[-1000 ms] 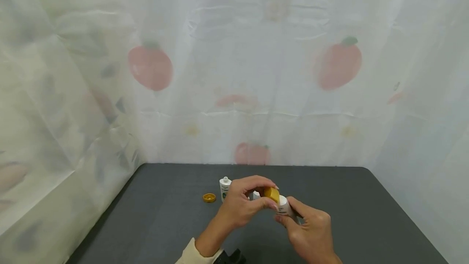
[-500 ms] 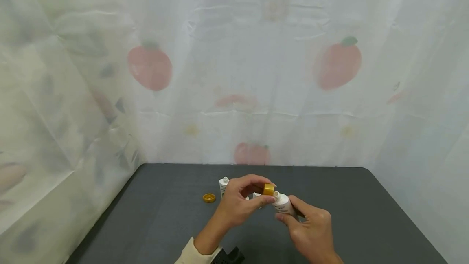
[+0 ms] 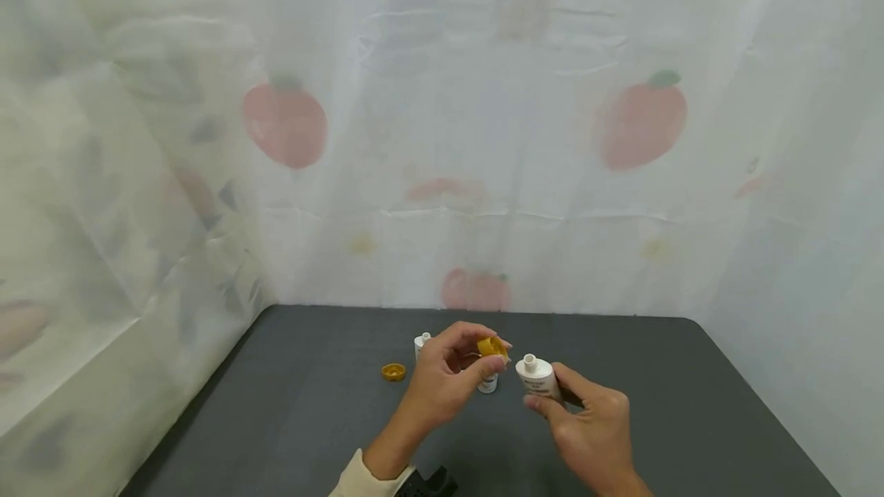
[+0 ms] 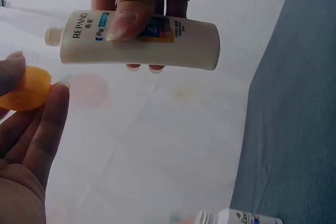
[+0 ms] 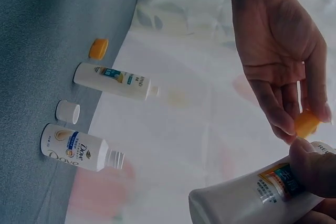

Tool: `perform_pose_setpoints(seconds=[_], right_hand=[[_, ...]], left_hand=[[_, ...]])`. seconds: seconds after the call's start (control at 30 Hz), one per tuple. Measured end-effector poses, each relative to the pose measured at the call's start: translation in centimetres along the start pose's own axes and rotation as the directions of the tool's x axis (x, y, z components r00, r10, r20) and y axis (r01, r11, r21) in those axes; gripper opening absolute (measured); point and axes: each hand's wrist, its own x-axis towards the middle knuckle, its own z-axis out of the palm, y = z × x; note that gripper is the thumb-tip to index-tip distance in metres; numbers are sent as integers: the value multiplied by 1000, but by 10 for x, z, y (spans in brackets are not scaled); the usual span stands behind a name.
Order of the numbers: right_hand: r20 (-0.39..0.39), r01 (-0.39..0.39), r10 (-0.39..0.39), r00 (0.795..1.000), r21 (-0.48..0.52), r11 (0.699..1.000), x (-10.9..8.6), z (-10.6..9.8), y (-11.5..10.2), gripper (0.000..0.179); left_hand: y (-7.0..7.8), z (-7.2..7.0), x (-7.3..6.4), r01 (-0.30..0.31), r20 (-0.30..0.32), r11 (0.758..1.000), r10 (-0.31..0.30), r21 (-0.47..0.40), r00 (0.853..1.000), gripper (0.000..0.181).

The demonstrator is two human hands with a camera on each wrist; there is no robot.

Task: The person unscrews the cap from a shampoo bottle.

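My left hand pinches a yellow bottle cap between thumb and fingertips, its hollow underside partly showing. To its right, my right hand grips a white shampoo bottle with an uncovered neck. In the left wrist view this bottle carries the lettering REPAND, and the yellow cap is apart from its neck. The right wrist view has my thumb across the label of the bottle, with the cap beyond it.
Several other items stand on the dark table. A similar uncapped white bottle has a yellow cap beside it. An uncapped Dove bottle stands near a white cap. Printed curtains surround the table.
The yellow cap has come off the bottle's neck and moved left in my left hand, turning to show its underside. The bottle has shifted slightly right, its bare neck now in full view.
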Motion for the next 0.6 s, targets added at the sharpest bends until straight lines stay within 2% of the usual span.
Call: perform_pose_setpoints(seconds=[0.2,0.43,0.6], right_hand=[[19,-74,74,997,10,997,4,0,4,45],[64,-200,196,979,73,977,8,2,8,42],[98,-284,274,957,105,953,11,4,12,41]], left_hand=[[1,-2,-2,98,8,994,-97,-42,995,25],[-8,-5,-4,98,-9,993,-98,60,995,26],[-16,-6,-5,160,-55,981,-155,111,986,29]])
